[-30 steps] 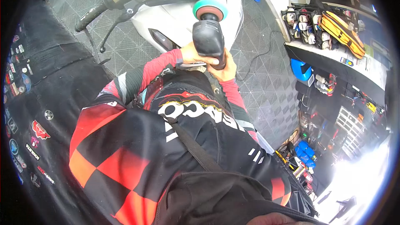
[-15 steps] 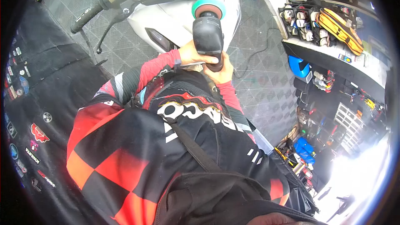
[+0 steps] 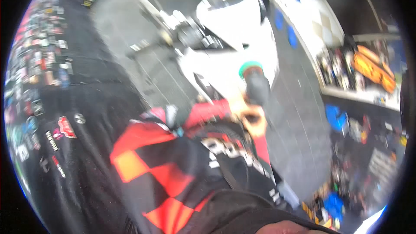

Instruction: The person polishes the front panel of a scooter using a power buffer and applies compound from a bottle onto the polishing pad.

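Note:
A black polisher [image 3: 257, 87] with a round green-edged pad [image 3: 250, 66] is held in front of my body. My left hand [image 3: 236, 105] is closed on its near end from the left. Just below and to the right, my right hand [image 3: 257, 123] wraps round the handle. Motion blur smears the fingers of both. The pad lies over the white body panel [image 3: 225, 67] of a scooter; whether it touches the panel I cannot tell. The scooter's handlebar [image 3: 167, 37] is to the upper left of the hands.
A black covering with stickers [image 3: 99, 104] spans the left side. Grey floor tiles [image 3: 299, 134] run along the right of the scooter. Blue slippers [image 3: 292, 37] lie beyond it. A shelf [image 3: 364, 95] at the right carries an orange bag [image 3: 375, 71] and bottles.
My view has swung, so the scooter, hands and polisher appear farther right and lower. More of the scooter's front shows. Both hands still hold the polisher.

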### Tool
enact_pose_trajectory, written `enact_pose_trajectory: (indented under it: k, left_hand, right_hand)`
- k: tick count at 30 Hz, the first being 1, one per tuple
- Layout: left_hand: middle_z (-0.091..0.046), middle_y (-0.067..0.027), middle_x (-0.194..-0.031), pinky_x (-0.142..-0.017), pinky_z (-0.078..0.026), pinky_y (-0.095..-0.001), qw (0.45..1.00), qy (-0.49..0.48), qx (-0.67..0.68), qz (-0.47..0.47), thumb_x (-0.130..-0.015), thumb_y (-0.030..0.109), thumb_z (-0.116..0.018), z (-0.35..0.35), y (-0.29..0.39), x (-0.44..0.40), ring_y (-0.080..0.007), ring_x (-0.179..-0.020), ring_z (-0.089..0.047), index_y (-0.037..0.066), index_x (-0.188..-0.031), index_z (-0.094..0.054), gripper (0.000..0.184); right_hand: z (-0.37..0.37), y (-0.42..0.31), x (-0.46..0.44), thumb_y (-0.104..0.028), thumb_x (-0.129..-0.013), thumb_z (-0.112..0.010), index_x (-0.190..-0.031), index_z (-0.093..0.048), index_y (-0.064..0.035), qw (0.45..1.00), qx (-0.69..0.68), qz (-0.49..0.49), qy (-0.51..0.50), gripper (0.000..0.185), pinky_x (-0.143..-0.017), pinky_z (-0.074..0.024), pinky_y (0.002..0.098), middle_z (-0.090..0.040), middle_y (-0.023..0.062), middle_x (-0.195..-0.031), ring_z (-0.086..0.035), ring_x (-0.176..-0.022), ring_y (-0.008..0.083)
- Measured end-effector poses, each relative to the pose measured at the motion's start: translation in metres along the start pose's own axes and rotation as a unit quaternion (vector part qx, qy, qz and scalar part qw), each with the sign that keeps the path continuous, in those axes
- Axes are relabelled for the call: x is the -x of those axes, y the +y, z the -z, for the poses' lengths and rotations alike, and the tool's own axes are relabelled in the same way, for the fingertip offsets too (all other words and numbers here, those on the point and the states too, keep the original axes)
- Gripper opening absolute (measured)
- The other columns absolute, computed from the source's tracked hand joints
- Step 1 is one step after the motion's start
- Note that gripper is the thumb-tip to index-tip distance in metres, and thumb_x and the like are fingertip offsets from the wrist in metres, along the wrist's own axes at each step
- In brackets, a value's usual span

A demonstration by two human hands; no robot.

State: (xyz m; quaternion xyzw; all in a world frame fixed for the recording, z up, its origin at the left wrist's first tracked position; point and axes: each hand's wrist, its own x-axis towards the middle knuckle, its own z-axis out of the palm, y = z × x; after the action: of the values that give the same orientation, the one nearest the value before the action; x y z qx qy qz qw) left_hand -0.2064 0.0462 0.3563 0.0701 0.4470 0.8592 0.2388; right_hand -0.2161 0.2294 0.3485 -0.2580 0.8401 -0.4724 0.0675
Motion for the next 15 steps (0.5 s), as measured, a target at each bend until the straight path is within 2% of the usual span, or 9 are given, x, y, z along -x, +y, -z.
enact_pose_trajectory:
  k: [1,2,3,4,5,7,9,10,15]
  left_hand:
    - [-0.067,-0.01,-0.082,-0.074,-0.051,-0.0354,0.982,0.064,-0.173,0.048,-0.094,0.043,-0.06,0.005,-0.009,-0.002,-0.0189,-0.077,-0.063,-0.002,-0.086,-0.067,0.046]
    - [-0.07,-0.0114,-0.085,-0.076,-0.052,-0.0358,0.916,0.13,-0.364,0.106,-0.089,0.064,-0.06,0.006,-0.01,-0.007,-0.019,-0.079,-0.064,-0.002,-0.083,-0.071,0.068]
    - [-0.069,-0.0092,-0.097,-0.088,-0.052,-0.0369,0.939,0.235,-0.226,0.105,-0.081,0.03,-0.084,-0.003,-0.012,-0.013,-0.0219,-0.094,-0.065,-0.008,-0.106,-0.065,0.049]
    - [-0.069,-0.0098,-0.1,-0.089,-0.052,-0.0352,0.964,0.22,-0.139,0.045,-0.077,0.033,-0.087,-0.009,0.001,-0.016,-0.0204,-0.097,-0.065,-0.005,-0.108,-0.067,0.053]
    - [-0.07,-0.0105,-0.104,-0.09,-0.051,-0.0336,0.979,0.196,-0.048,-0.01,-0.073,0.035,-0.09,-0.014,0.017,-0.02,-0.019,-0.1,-0.065,-0.002,-0.11,-0.068,0.057]
    - [-0.07,-0.0098,-0.105,-0.092,-0.05,-0.0337,0.967,0.224,-0.12,-0.037,-0.076,0.041,-0.086,-0.006,0.017,-0.036,-0.0188,-0.099,-0.064,-0.002,-0.113,-0.066,0.061]
    - [-0.07,-0.0101,-0.105,-0.09,-0.051,-0.0341,0.955,0.249,-0.157,-0.036,-0.077,0.045,-0.084,-0.002,0.015,-0.044,-0.0187,-0.098,-0.064,-0.002,-0.112,-0.066,0.061]
    - [-0.069,-0.0103,-0.106,-0.089,-0.051,-0.0343,0.951,0.263,-0.161,-0.031,-0.078,0.047,-0.083,0.002,0.007,-0.048,-0.0187,-0.098,-0.064,-0.001,-0.113,-0.067,0.062]
    - [-0.067,-0.0091,-0.112,-0.094,-0.048,-0.0337,0.957,0.27,-0.102,-0.03,-0.078,0.048,-0.083,-0.026,-0.01,-0.023,-0.0177,-0.106,-0.062,0.002,-0.119,-0.065,0.064]
  right_hand:
    - [0.007,0.005,0.002,-0.02,-0.072,-0.085,-0.12,-0.059,-0.0018,0.998,-0.023,-0.051,-0.021,0.058,-0.085,-0.0527,0.0342,-0.067,0.0102,-0.1,-0.065,-0.092,0.0203]
    - [0.012,0.012,0.004,-0.018,-0.071,-0.085,-0.121,-0.058,-0.0017,0.994,-0.047,-0.093,-0.039,0.059,-0.086,-0.052,0.0344,-0.066,0.01,-0.102,-0.064,-0.094,0.0202]
    - [0.013,0.018,0.005,-0.016,-0.071,-0.084,-0.123,-0.058,-0.0017,0.989,-0.072,-0.123,-0.047,0.059,-0.088,-0.0514,0.0347,-0.066,0.0098,-0.104,-0.063,-0.096,0.0202]
    - [0.017,0.025,0.009,-0.015,-0.071,-0.083,-0.124,-0.057,-0.0017,0.985,-0.095,-0.14,-0.045,0.06,-0.09,-0.0507,0.035,-0.065,0.0095,-0.106,-0.063,-0.098,0.0201]
    - [0.006,0.033,0.004,-0.015,-0.072,-0.083,-0.124,-0.056,-0.0011,0.986,-0.132,-0.104,-0.013,0.06,-0.088,-0.0506,0.0349,-0.065,0.0096,-0.105,-0.062,-0.096,0.0198]
    - [-0.002,0.042,-0.003,-0.016,-0.072,-0.082,-0.125,-0.055,-0.0005,0.983,-0.175,-0.059,0.025,0.061,-0.087,-0.0505,0.0347,-0.065,0.0097,-0.104,-0.062,-0.095,0.0194]
    - [0.002,0.034,-0.009,-0.018,-0.074,-0.082,-0.125,-0.054,-0.0001,0.976,-0.187,-0.107,-0.014,0.061,-0.083,-0.0502,0.0347,-0.065,0.0087,-0.102,-0.061,-0.091,0.0187]
    - [0.007,0.03,-0.011,-0.018,-0.074,-0.082,-0.125,-0.054,-0.0001,0.976,-0.194,-0.098,-0.01,0.061,-0.083,-0.0502,0.0347,-0.065,0.0087,-0.102,-0.061,-0.091,0.0187]
    - [0.052,0.019,-0.004,-0.027,-0.07,-0.085,-0.118,-0.059,-0.0011,0.973,-0.136,-0.093,-0.16,0.06,-0.083,-0.0514,0.0379,-0.066,0.0088,-0.101,-0.063,-0.09,0.0208]
